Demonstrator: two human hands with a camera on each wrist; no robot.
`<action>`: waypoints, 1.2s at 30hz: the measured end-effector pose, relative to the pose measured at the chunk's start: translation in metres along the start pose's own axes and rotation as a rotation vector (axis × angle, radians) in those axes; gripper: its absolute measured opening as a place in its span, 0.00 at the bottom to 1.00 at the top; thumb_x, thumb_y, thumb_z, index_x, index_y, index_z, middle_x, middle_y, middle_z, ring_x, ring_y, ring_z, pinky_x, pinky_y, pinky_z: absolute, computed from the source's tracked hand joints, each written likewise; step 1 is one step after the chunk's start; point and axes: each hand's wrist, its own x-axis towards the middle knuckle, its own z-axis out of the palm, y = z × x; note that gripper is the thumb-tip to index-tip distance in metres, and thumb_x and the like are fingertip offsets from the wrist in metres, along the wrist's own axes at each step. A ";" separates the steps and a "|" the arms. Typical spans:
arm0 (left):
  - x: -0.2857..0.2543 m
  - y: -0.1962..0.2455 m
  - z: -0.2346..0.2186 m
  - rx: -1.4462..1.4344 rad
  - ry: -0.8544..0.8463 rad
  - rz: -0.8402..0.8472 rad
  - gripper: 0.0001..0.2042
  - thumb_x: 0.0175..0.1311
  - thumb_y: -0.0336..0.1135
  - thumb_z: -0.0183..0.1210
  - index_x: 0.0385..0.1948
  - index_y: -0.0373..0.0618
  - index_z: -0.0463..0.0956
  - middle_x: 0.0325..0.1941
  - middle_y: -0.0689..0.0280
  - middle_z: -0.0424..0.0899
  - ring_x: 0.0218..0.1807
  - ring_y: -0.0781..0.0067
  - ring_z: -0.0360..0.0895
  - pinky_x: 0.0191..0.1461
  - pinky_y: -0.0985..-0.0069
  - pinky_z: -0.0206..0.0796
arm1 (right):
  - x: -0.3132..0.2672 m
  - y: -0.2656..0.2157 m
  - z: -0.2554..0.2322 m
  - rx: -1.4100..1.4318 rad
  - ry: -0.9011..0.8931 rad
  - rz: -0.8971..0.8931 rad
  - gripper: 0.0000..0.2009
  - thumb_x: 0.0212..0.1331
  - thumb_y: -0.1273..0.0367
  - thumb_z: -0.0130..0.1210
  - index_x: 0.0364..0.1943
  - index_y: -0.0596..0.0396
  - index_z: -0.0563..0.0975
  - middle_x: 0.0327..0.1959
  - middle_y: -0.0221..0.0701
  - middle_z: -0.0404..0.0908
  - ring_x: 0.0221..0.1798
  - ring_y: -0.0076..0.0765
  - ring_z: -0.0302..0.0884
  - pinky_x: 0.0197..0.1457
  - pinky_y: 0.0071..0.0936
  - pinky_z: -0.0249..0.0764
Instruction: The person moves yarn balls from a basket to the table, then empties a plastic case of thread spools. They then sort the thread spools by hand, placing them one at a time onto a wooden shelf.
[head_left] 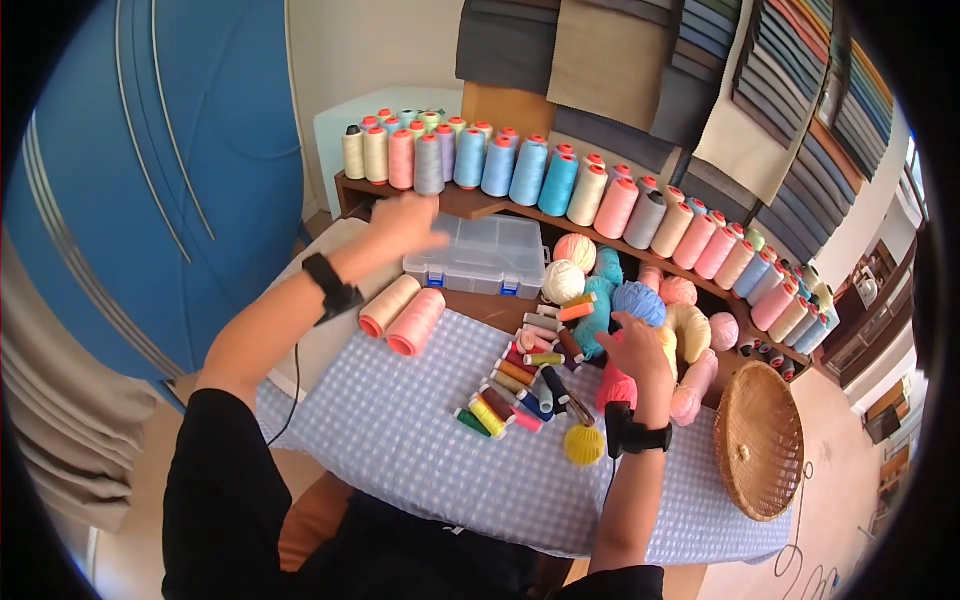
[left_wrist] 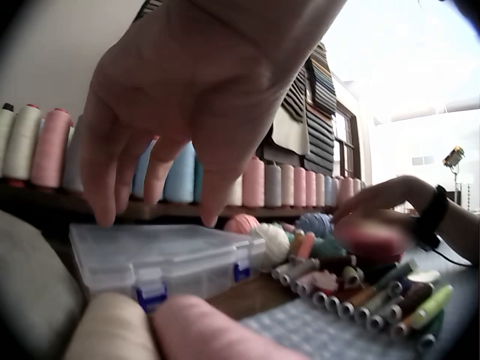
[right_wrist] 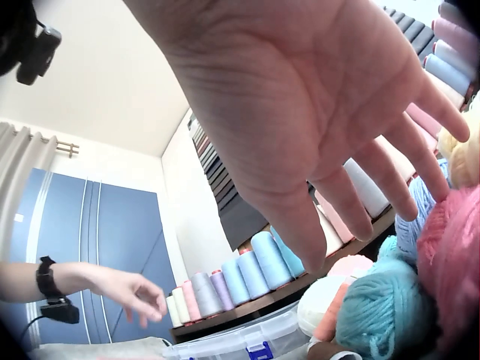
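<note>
My left hand (head_left: 405, 225) is over the back left of a clear plastic case (left_wrist: 172, 251) with blue latches. Its fingers point down toward the lid and hold nothing. In front of the case lie two large thread cones, one beige (head_left: 390, 306) and one pink (head_left: 416, 322). My right hand (right_wrist: 322, 112) is over the balls of yarn, fingers spread and holding nothing. Close to its fingertips are a red-pink ball (right_wrist: 457, 255), a blue ball (head_left: 640, 303) and a teal ball (right_wrist: 386, 311). Small thread spools (head_left: 515, 375) lie in a heap to its left.
A long row of thread cones (head_left: 530, 170) stands on a wooden shelf at the back. At the right is a woven basket (head_left: 758, 440); a small yellow ribbed item (head_left: 584, 445) is near the front on the checked cloth (head_left: 400, 420). Fabric swatches (head_left: 605, 60) hang behind.
</note>
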 end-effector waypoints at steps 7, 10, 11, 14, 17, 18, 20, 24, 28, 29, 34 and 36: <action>0.098 -0.049 -0.011 0.151 0.407 -0.203 0.36 0.42 0.61 0.62 0.54 0.50 0.70 0.60 0.52 0.67 0.59 0.49 0.61 0.57 0.59 0.62 | -0.002 -0.003 -0.005 0.016 0.003 -0.006 0.24 0.49 0.59 0.58 0.48 0.59 0.74 0.41 0.47 0.78 0.50 0.50 0.73 0.53 0.39 0.69; 0.117 -0.060 -0.005 0.124 0.236 -0.209 0.36 0.44 0.67 0.56 0.52 0.51 0.73 0.51 0.48 0.74 0.61 0.45 0.62 0.61 0.57 0.55 | -0.001 0.004 -0.004 0.034 0.053 -0.026 0.23 0.49 0.59 0.58 0.47 0.59 0.74 0.39 0.47 0.79 0.48 0.50 0.73 0.52 0.39 0.69; 0.121 -0.060 -0.001 0.094 0.243 -0.230 0.37 0.42 0.71 0.54 0.49 0.51 0.76 0.45 0.47 0.77 0.59 0.45 0.63 0.60 0.57 0.55 | -0.001 0.004 -0.004 0.038 0.038 -0.017 0.23 0.49 0.59 0.58 0.47 0.59 0.74 0.39 0.47 0.79 0.47 0.50 0.73 0.51 0.39 0.69; 0.127 -0.064 0.013 0.144 0.356 -0.197 0.37 0.41 0.69 0.56 0.49 0.50 0.76 0.46 0.43 0.75 0.57 0.45 0.65 0.58 0.57 0.58 | -0.003 0.000 -0.002 0.032 0.030 -0.006 0.23 0.49 0.59 0.58 0.46 0.59 0.75 0.38 0.47 0.79 0.45 0.51 0.74 0.51 0.40 0.69; 0.122 -0.060 0.019 0.064 0.409 -0.180 0.35 0.41 0.66 0.59 0.48 0.48 0.76 0.45 0.40 0.73 0.55 0.44 0.66 0.55 0.58 0.62 | -0.003 -0.002 0.001 0.006 0.008 -0.003 0.23 0.49 0.59 0.58 0.47 0.59 0.74 0.38 0.47 0.79 0.45 0.52 0.74 0.51 0.41 0.69; 0.120 -0.060 0.019 -0.037 0.414 -0.173 0.34 0.41 0.63 0.61 0.47 0.47 0.76 0.44 0.39 0.72 0.54 0.44 0.65 0.53 0.59 0.64 | -0.002 -0.001 0.003 -0.006 0.019 -0.017 0.23 0.49 0.60 0.58 0.47 0.59 0.74 0.38 0.47 0.79 0.45 0.52 0.74 0.50 0.41 0.69; 0.120 -0.061 0.022 0.005 0.439 -0.126 0.32 0.41 0.59 0.64 0.45 0.45 0.76 0.42 0.37 0.71 0.53 0.43 0.66 0.51 0.60 0.66 | -0.001 0.001 0.006 -0.017 0.030 -0.033 0.23 0.49 0.60 0.58 0.47 0.60 0.74 0.38 0.48 0.79 0.45 0.52 0.75 0.50 0.41 0.69; 0.093 -0.038 0.002 0.021 0.382 -0.054 0.31 0.42 0.59 0.62 0.44 0.44 0.76 0.44 0.42 0.72 0.51 0.44 0.68 0.51 0.60 0.66 | -0.002 0.000 0.001 0.009 0.002 -0.022 0.23 0.49 0.59 0.59 0.47 0.59 0.74 0.39 0.49 0.78 0.45 0.52 0.75 0.51 0.40 0.69; 0.039 0.012 -0.038 -0.205 0.049 0.048 0.29 0.45 0.58 0.60 0.43 0.43 0.77 0.45 0.50 0.76 0.49 0.52 0.73 0.52 0.65 0.66 | 0.001 0.002 0.006 -0.004 -0.033 0.009 0.24 0.49 0.58 0.58 0.48 0.58 0.74 0.42 0.49 0.78 0.47 0.53 0.74 0.52 0.41 0.68; 0.026 0.025 -0.045 -0.283 -0.134 0.067 0.29 0.46 0.58 0.59 0.44 0.43 0.77 0.46 0.51 0.77 0.49 0.55 0.74 0.52 0.67 0.66 | 0.000 0.001 0.007 0.000 -0.041 0.009 0.24 0.49 0.58 0.58 0.48 0.58 0.74 0.42 0.49 0.78 0.47 0.53 0.74 0.52 0.41 0.68; -0.012 0.073 -0.014 -0.269 -0.804 0.130 0.33 0.49 0.63 0.52 0.45 0.41 0.77 0.47 0.51 0.79 0.50 0.59 0.76 0.51 0.70 0.66 | 0.001 -0.004 0.007 -0.034 -0.086 0.014 0.24 0.50 0.57 0.57 0.49 0.57 0.73 0.43 0.48 0.77 0.47 0.54 0.74 0.52 0.43 0.68; -0.011 0.080 0.012 -0.230 -0.820 0.190 0.33 0.48 0.64 0.51 0.44 0.41 0.78 0.46 0.51 0.79 0.48 0.58 0.76 0.50 0.70 0.67 | 0.000 -0.003 0.009 -0.038 -0.086 0.013 0.24 0.50 0.56 0.57 0.49 0.57 0.73 0.43 0.48 0.77 0.47 0.54 0.74 0.52 0.43 0.68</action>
